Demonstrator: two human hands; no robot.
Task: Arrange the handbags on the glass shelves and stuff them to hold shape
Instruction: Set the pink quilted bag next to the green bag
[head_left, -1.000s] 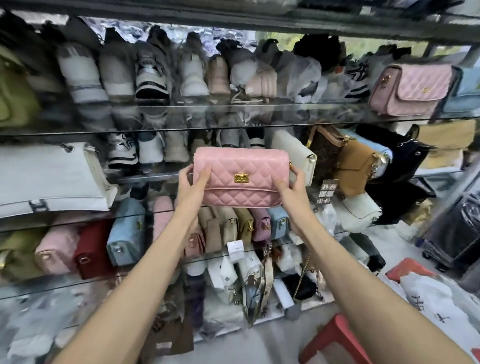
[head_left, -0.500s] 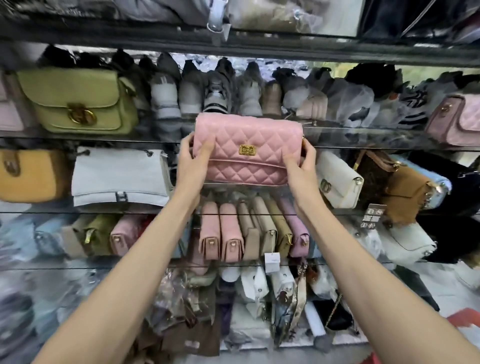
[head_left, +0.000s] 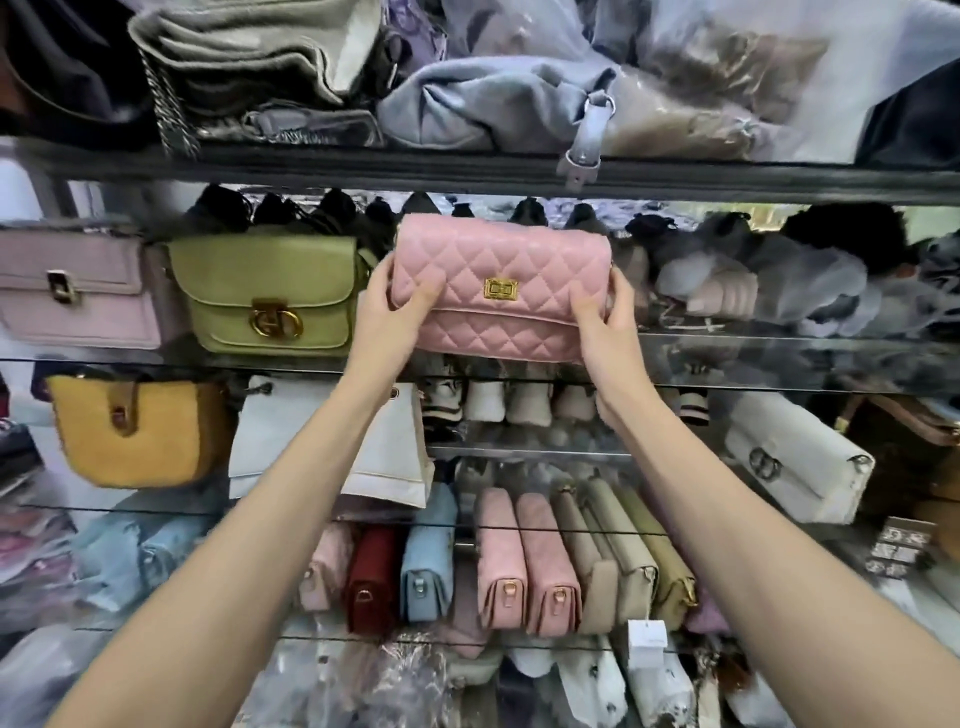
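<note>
Both hands — left (head_left: 387, 317), right (head_left: 605, 325) — grip pink quilted bag (head_left: 498, 291) ends; fingers hidden behind.

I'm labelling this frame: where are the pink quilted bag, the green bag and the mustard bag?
pink quilted bag (head_left: 501, 291): head view, gold clasp.
green bag (head_left: 270, 291): head view, front flap.
mustard bag (head_left: 156, 436): head view, front panel.

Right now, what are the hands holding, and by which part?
Both hold the pink quilted handbag by its short ends: left hand on the left end, right hand on the right end, thumbs across the front, at the glass shelf edge.
</note>
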